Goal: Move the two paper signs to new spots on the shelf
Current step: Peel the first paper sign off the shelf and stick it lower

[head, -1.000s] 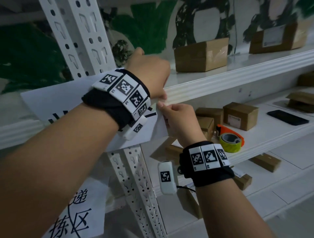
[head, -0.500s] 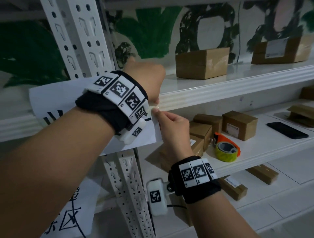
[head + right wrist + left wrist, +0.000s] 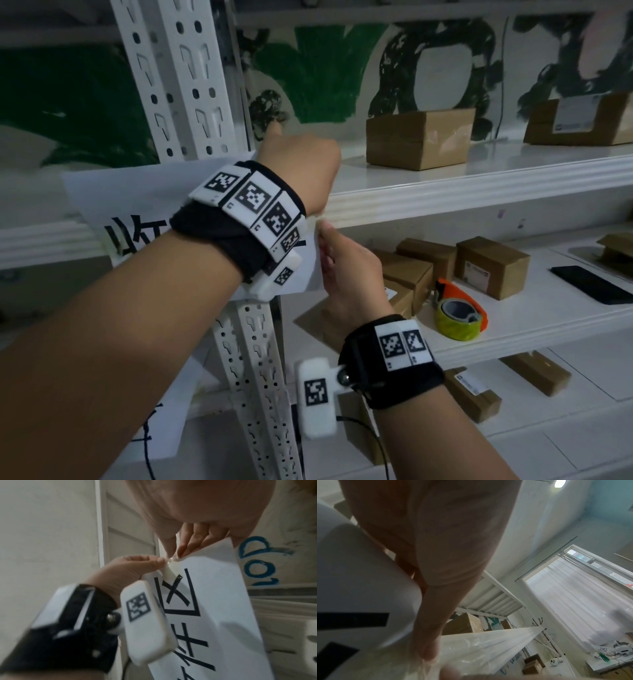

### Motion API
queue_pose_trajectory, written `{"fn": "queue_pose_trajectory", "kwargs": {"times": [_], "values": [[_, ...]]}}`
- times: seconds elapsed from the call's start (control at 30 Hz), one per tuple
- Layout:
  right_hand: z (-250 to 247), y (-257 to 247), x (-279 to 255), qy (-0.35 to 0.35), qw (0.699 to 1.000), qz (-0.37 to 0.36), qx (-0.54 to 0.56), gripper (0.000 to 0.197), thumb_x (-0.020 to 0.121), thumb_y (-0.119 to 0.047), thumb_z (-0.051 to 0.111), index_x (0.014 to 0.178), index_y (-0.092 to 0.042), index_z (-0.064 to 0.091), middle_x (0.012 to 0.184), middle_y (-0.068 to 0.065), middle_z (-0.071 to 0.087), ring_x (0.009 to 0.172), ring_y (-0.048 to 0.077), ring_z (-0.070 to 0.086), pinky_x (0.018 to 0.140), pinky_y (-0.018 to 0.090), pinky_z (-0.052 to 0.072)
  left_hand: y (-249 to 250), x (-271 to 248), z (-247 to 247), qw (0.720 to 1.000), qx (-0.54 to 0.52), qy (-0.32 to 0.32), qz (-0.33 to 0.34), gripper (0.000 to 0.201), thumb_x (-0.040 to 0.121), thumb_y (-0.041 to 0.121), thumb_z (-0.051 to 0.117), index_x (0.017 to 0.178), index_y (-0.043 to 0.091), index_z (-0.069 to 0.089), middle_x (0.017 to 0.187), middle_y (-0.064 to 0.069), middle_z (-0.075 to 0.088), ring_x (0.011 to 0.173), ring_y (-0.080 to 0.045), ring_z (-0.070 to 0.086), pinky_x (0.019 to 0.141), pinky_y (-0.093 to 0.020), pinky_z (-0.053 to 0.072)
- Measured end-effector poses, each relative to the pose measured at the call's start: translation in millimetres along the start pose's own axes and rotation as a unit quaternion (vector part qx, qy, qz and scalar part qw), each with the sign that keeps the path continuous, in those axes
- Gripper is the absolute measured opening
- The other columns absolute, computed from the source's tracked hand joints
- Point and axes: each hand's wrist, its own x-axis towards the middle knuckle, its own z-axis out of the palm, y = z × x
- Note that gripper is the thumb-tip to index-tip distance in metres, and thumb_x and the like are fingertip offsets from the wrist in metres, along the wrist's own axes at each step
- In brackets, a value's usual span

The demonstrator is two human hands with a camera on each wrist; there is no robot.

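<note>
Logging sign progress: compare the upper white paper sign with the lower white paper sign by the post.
The upper white paper sign lies across the high shelf edge; the lower white paper sign sits far below, beside the perforated post. The left hand and right hand pinch the upper one's taped corner; nothing visibly touches the lower one. Both are white sheets with black characters.

Head looks down; wrists close on sign (image 3: 214,601)
</note>
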Motion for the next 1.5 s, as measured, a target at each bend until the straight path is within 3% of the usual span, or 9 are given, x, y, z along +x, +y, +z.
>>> {"fn": "queue_pose_trajectory", "kwargs": {"times": [0.17,0.33,0.5,0.63,0.77,0.93,1.13,1.27,1.5], "values": [[6.4,-9.4,2.9,-0.024,0.990,0.088,0.111,0.021,0.099,-0.024,0.076,0.103,-0.004,0.080,0.089,0.011,0.082,0.095,0.027,0.077,0.102,0.048,0.062,-0.7,-1.4,3.1,1.000,-0.014,0.007,-0.007,0.011,0.086,0.022,0.082,0.082,0.023,0.072,0.087,0.005,0.074,0.094,-0.025,0.069,0.116,-0.053,0.031],[10.3,0.3,1.9,0.014,0.993,0.033,0.110,0.020,0.098,-0.019,0.077,0.109,-0.001,0.080,0.077,0.007,0.079,0.064,0.017,0.073,0.062,0.027,0.063,-1.8,-2.9,9.0,0.999,-0.009,0.033,0.000,0.007,0.089,0.020,0.078,0.086,0.025,0.073,0.090,0.004,0.074,0.101,-0.026,0.069,0.123,-0.053,0.024],[7.1,11.9,2.1,0.035,0.995,-0.090,0.028,0.020,0.098,-0.020,0.076,0.096,-0.002,0.082,0.102,0.026,0.080,0.085,0.023,0.067,0.089,0.043,0.063,-3.9,-2.6,13.6,0.999,0.000,0.037,0.012,0.009,0.092,0.018,0.073,0.089,0.026,0.074,0.090,0.005,0.074,0.104,-0.024,0.068,0.132,-0.051,0.007],[3.6,19.1,5.7,0.041,0.986,-0.159,-0.011,0.025,0.100,-0.022,0.074,0.087,-0.001,0.080,0.081,0.011,0.072,0.079,0.017,0.061,0.078,0.033,0.055,-3.9,-3.4,14.2,0.999,-0.003,0.046,0.019,0.010,0.093,0.018,0.072,0.089,0.027,0.073,0.089,0.007,0.073,0.102,-0.021,0.069,0.133,-0.051,0.004],[3.0,16.3,5.4,0.020,0.995,-0.078,0.060,0.027,0.099,-0.027,0.076,0.107,-0.002,0.081,0.085,0.010,0.078,0.068,0.011,0.066,0.068,0.024,0.056,-4.4,-2.6,10.8,0.999,-0.021,0.044,0.024,0.009,0.090,0.018,0.076,0.085,0.025,0.074,0.085,0.008,0.073,0.099,-0.019,0.069,0.132,-0.049,0.004],[2.5,4.5,16.8,-0.036,0.992,0.030,0.118,0.031,0.100,-0.039,0.074,0.086,-0.011,0.070,0.065,-0.002,0.061,0.052,0.007,0.050,0.061,0.024,0.049,-7.0,-2.7,8.0,0.998,-0.041,0.037,0.028,0.006,0.087,0.024,0.083,0.086,0.024,0.077,0.085,0.010,0.073,0.101,-0.017,0.069,0.133,-0.049,0.004],[4.6,11.9,18.4,0.010,0.991,-0.125,0.048,0.022,0.106,-0.022,0.067,0.085,-0.014,0.065,0.074,0.004,0.062,0.060,0.009,0.048,0.063,0.024,0.041,-11.5,-2.4,7.0,0.997,-0.054,0.033,0.033,0.011,0.084,0.029,0.086,0.085,0.024,0.077,0.077,0.012,0.067,0.095,-0.014,0.065,0.132,-0.050,0.006],[8.1,14.5,23.0,0.040,0.976,-0.215,-0.027,0.030,0.099,-0.020,0.068,0.069,-0.020,0.066,0.075,0.005,0.062,0.068,0.019,0.047,0.069,0.038,0.040,-9.9,-1.8,8.1,0.997,-0.054,0.043,0.023,0.007,0.089,0.022,0.081,0.084,0.024,0.076,0.077,0.008,0.072,0.087,-0.013,0.058,0.131,-0.048,0.010],[-1.8,8.9,27.8,0.043,0.936,-0.317,-0.146,0.031,0.096,-0.023,0.069,0.071,-0.006,0.063,0.065,0.018,0.055,0.062,0.037,0.048,0.061,0.047,0.047,-7.9,-3.6,5.1,0.998,-0.052,0.039,0.006,0.009,0.087,0.016,0.079,0.082,0.024,0.077,0.064,0.009,0.061,0.090,-0.015,0.061,0.129,-0.049,0.019]]}}
